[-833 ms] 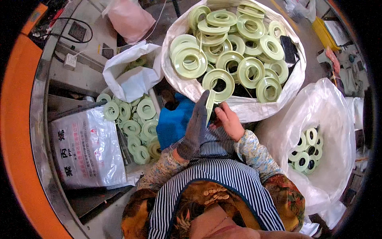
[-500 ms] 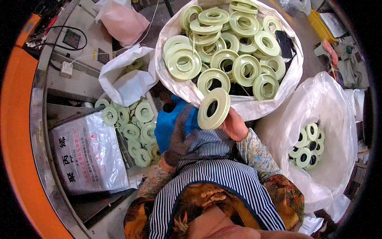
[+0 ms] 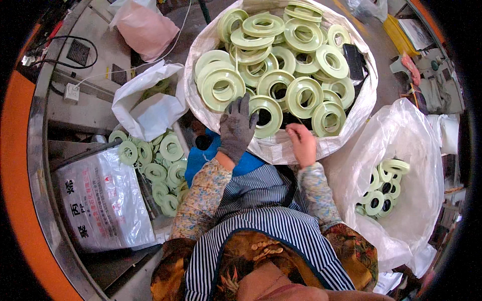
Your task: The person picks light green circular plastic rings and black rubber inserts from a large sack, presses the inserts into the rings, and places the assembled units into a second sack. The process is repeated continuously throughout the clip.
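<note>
Grey floor (image 3: pixel 384 75) surrounds the large white sack (image 3: pixel 281 151). Left of this sack lie small green rings (image 3: pixel 155 179). At its near-left edge my gloved left grip (image 3: pixel 236 131) rests against the large green rings (image 3: pixel 291 98) heaped within it; whether it grasps one, I cannot tell. At its near rim my bare right grip (image 3: pixel 303 143) is curled, any contents indiscernible. Right of it: a translucent bag (image 3: pixel 404 238) containing pale rings (image 3: pixel 395 169).

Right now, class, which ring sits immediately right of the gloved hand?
The ring at the sack's near rim: the left hand overlaps its left edge; rings farther right are clear.
</note>
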The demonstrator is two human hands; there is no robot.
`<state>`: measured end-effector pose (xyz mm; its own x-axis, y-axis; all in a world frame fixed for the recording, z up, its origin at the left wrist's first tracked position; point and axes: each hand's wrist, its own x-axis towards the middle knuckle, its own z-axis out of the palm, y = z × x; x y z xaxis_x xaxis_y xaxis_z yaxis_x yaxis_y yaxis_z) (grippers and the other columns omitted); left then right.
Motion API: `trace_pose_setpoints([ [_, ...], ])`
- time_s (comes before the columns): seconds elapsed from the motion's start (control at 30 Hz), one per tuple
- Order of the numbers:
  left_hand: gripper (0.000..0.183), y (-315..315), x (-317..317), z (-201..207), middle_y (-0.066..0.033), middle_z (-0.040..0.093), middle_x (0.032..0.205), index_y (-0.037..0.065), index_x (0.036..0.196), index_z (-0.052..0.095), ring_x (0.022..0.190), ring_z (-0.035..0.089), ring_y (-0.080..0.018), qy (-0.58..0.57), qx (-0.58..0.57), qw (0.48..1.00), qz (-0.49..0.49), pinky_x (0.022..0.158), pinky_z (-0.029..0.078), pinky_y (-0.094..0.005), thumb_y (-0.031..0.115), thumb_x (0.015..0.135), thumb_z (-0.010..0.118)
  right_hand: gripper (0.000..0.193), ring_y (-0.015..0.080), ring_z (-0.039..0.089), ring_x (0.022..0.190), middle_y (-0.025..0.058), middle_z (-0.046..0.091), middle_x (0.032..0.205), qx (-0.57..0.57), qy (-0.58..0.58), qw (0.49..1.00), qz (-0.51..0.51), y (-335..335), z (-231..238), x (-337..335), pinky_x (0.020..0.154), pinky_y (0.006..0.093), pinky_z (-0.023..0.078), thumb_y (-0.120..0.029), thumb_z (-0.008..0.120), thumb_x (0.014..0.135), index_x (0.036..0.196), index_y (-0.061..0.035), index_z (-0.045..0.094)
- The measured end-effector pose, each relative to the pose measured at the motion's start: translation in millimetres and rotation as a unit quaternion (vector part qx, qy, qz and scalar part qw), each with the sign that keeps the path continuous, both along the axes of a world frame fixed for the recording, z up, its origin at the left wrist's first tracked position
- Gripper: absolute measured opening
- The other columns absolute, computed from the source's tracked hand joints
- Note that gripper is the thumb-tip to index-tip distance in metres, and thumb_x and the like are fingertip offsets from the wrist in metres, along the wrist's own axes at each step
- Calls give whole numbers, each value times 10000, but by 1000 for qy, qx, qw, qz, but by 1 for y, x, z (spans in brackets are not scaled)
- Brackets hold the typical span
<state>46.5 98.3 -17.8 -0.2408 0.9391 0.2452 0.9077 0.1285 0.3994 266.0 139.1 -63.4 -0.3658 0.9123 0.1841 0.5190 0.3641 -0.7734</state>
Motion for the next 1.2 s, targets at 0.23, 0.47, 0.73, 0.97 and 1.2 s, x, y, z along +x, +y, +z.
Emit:
trace_pose_setpoints([
  [0.23, 630, 1, 17, -14, -71, 558, 1251, 140, 1420, 449, 1133, 518, -280, 151, 44, 987, -11, 915, 443, -414, 265, 836, 651, 195, 334, 682, 733, 149, 637, 1032, 97, -359, 927, 39, 35, -19, -23, 581, 435, 554, -121, 555, 849, 1021, -103, 644],
  [0.47, 713, 4, 23, 3, -82, 548, 1107, 189, 1417, 458, 1037, 541, -268, 109, -99, 989, 18, 818, 458, -426, 362, 776, 717, 218, 320, 691, 742, 180, 611, 1075, 107, -352, 930, 10, 45, -32, -36, 584, 441, 561, -153, 562, 857, 1052, -124, 656],
  [0.73, 600, 7, 6, 7, -90, 539, 1101, 140, 1208, 559, 1023, 558, -293, 121, 82, 989, 25, 842, 459, -429, 238, 671, 810, 582, 384, 618, 1002, 156, 622, 1122, -4, -179, 973, 145, 32, -7, -33, 834, 464, 519, -131, 715, 745, 1289, -125, 509],
  [0.97, 557, -64, -14, 12, -157, 617, 1126, -22, 1223, 518, 1019, 622, -231, -433, 158, 885, 70, 888, 509, -344, 148, 776, 802, 284, 359, 622, 931, 160, 602, 1022, 4, -194, 977, 93, 37, -31, -44, 791, 472, 519, -62, 701, 714, 992, -88, 647],
  [1.2, 353, -126, -21, -18, -176, 638, 1115, -28, 1215, 562, 1006, 636, -288, -205, 138, 968, -42, 877, 525, -375, 73, 890, 658, 234, 341, 652, 863, 150, 626, 988, 41, -93, 995, -4, 22, 25, -41, 733, 437, 534, -129, 721, 753, 957, -46, 641],
])
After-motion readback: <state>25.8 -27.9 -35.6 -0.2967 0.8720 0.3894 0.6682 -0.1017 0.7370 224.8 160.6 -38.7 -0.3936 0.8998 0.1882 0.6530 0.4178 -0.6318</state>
